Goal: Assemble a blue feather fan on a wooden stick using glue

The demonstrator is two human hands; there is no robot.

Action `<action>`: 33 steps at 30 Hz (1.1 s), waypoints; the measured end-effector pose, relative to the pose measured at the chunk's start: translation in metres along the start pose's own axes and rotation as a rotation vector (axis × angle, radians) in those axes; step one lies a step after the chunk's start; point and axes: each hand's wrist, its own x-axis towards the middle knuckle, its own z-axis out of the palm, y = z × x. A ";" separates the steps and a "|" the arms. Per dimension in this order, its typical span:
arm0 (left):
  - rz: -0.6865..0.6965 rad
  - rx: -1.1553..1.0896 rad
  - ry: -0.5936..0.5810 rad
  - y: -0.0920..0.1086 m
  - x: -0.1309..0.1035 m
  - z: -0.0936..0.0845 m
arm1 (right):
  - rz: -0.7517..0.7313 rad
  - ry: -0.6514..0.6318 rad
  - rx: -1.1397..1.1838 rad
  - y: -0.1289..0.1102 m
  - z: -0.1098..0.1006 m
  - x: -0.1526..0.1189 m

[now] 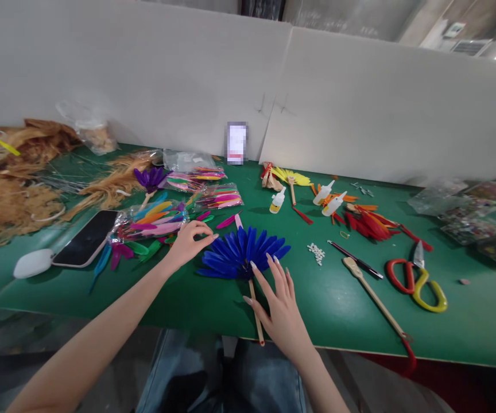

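Note:
A fan of blue feathers [226,255] on a wooden stick handle [256,315] lies on the green table in front of me. My right hand [277,295] rests over the fan's base and upper handle, with its fingers spread and the fingertips on or close to the feathers. At the fan's upper left edge, my left hand [190,244] has thumb and fingers pinched together; whatever is between them is too small to make out. A pink feather [238,221] lies just behind the fan. Bagged coloured feathers [153,222] lie beyond my left wrist.
Glue bottles [278,201] stand behind the fan, near a yellow feather fan [293,176]. To the right lie white beads [316,253], a pen [355,259], a wooden stick [377,299] and scissors [420,281]. A phone [86,238] lies left; white panels [144,74] border the back.

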 end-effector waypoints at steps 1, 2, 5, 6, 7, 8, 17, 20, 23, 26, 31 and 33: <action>-0.011 -0.012 -0.001 0.000 0.000 -0.001 | 0.001 -0.001 0.000 0.000 0.000 0.000; -0.017 -0.026 -0.003 0.000 0.000 -0.001 | 0.002 -0.002 -0.001 0.000 0.000 0.000; 0.000 -0.085 0.015 -0.001 -0.001 -0.003 | -0.001 -0.003 -0.001 0.000 -0.001 0.000; 0.010 -0.109 0.026 -0.001 -0.001 -0.003 | -0.004 -0.004 0.000 0.000 -0.001 0.000; 0.018 -0.132 0.038 -0.001 -0.001 -0.003 | -0.006 -0.004 0.001 0.000 -0.001 0.000; 0.023 -0.152 0.047 -0.001 -0.001 -0.004 | -0.007 -0.005 0.004 0.000 -0.001 0.000; 0.001 -0.196 0.053 0.001 -0.001 -0.006 | -0.004 0.004 0.006 0.000 0.000 0.000; -0.009 -0.198 0.067 0.004 -0.002 -0.006 | -0.006 0.000 0.006 0.000 0.000 0.000; -0.006 -0.169 0.081 0.006 -0.003 -0.005 | -0.005 -0.005 0.008 0.001 0.000 0.000; 0.011 -0.141 0.089 0.006 -0.005 -0.003 | -0.002 -0.008 0.009 0.000 0.000 0.000; 0.028 -0.124 0.068 0.005 -0.007 0.002 | -0.004 -0.014 0.009 0.000 -0.001 0.000; 0.019 -0.111 0.063 0.005 -0.008 0.002 | -0.004 -0.017 0.011 0.000 -0.001 0.001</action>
